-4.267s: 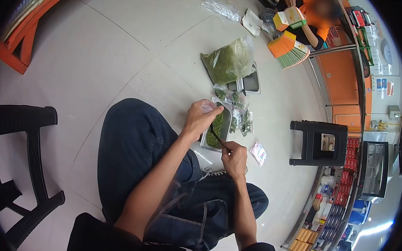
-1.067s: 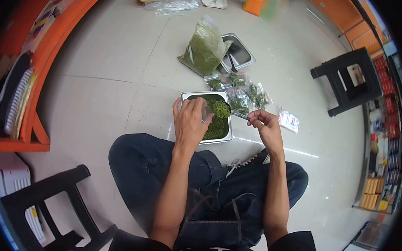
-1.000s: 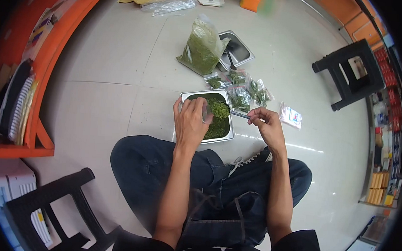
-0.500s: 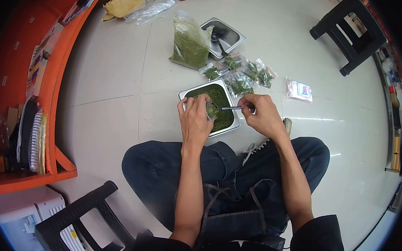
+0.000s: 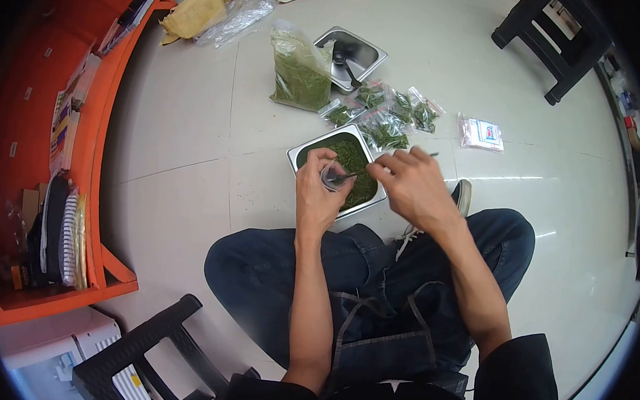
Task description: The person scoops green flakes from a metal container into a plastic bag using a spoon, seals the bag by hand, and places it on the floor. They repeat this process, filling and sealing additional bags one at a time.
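My left hand (image 5: 319,196) is closed around a small clear bag (image 5: 331,176), its mouth held open over a metal tray (image 5: 293,153) of green dried herb (image 5: 365,188). In my right hand (image 5: 412,187) is a thin metal tool (image 5: 433,155), whose handle end sticks out past the fingers; a dark tip shows at the bag's mouth. Just beyond the tray lie several small filled zip bags (image 5: 386,134). A large clear bag of green herb (image 5: 300,74) stands behind them, beside a second metal tray (image 5: 372,59) with a black spoon (image 5: 351,73) in it.
A packet (image 5: 481,133) lies on the floor at the right. Orange shelves (image 5: 113,114) stand at the left, with a black stool (image 5: 139,336) at the lower left and another (image 5: 550,38) at the upper right. Yellow wrapping (image 5: 195,16) and clear plastic (image 5: 235,22) lie at the top left.
My right hand has turned over and tilted the metal tool, whose other end now points up and away. The small bag in my left hand has turned. The whole view has shifted slightly.
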A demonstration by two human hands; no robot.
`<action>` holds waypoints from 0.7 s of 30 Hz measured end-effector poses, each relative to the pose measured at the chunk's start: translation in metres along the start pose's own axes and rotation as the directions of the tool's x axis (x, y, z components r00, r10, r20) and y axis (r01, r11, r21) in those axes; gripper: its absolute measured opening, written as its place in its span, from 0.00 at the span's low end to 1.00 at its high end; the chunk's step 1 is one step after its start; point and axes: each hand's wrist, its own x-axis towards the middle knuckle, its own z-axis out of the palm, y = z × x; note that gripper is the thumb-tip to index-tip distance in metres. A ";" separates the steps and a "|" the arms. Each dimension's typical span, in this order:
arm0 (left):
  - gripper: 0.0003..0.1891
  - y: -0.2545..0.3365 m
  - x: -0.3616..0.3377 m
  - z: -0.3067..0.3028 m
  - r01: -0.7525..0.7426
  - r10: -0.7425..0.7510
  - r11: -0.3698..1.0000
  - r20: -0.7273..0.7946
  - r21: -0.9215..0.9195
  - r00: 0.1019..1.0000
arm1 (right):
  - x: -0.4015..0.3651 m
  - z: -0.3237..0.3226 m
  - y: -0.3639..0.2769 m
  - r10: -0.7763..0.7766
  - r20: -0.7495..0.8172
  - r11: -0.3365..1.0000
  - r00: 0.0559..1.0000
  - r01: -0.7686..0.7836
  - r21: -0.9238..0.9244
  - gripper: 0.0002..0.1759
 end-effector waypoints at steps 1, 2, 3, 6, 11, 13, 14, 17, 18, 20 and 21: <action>0.25 0.000 -0.001 -0.001 0.000 0.000 1.000 0.002 0.001 1.000 | 0.000 -0.006 0.002 0.018 -0.018 1.000 1.000 -0.018 0.021 0.10; 0.24 0.001 -0.001 -0.002 0.010 -0.010 1.000 -0.007 -0.022 1.000 | 0.000 -0.004 0.000 0.017 -0.017 1.000 1.000 -0.016 0.021 0.10; 0.24 0.002 0.000 -0.002 0.017 -0.017 0.999 -0.017 -0.046 1.000 | 0.001 0.001 -0.001 -0.034 -0.064 0.999 0.997 0.036 0.040 0.10; 0.25 0.008 -0.001 -0.002 0.091 -0.089 0.993 0.033 -0.076 0.996 | 0.002 0.003 0.000 -0.053 -0.108 0.995 0.993 0.062 0.082 0.13; 0.25 0.008 -0.001 -0.006 0.101 -0.103 0.993 -0.028 -0.054 0.994 | 0.001 0.003 0.005 0.022 -0.163 0.986 0.986 0.005 0.166 0.15; 0.25 0.006 0.001 -0.006 0.090 -0.091 0.994 -0.015 -0.055 0.996 | 0.001 0.002 0.006 0.014 -0.162 0.987 0.987 0.012 0.159 0.15; 0.25 0.005 0.001 -0.005 0.124 -0.128 0.989 -0.044 -0.082 0.991 | 0.002 -0.002 0.009 0.052 -0.186 0.984 0.981 -0.018 0.179 0.14; 0.26 -0.003 -0.001 -0.003 0.147 -0.163 0.978 -0.103 -0.150 0.981 | 0.001 -0.004 0.012 0.124 -0.184 0.964 0.975 -0.075 0.256 0.13; 0.26 -0.002 0.001 -0.003 0.133 -0.158 0.974 -0.128 -0.185 0.979 | 0.001 -0.003 0.013 0.163 -0.160 0.944 0.974 -0.107 0.312 0.13; 0.27 0.001 0.000 -0.004 0.154 -0.176 0.976 -0.147 -0.153 0.973 | 0.001 0.009 0.018 0.244 -0.160 0.891 0.957 -0.156 0.426 0.11; 0.27 0.002 0.000 -0.005 0.176 -0.195 0.977 -0.166 -0.123 0.967 | 0.002 0.012 0.019 0.322 -0.149 0.824 0.935 -0.199 0.531 0.10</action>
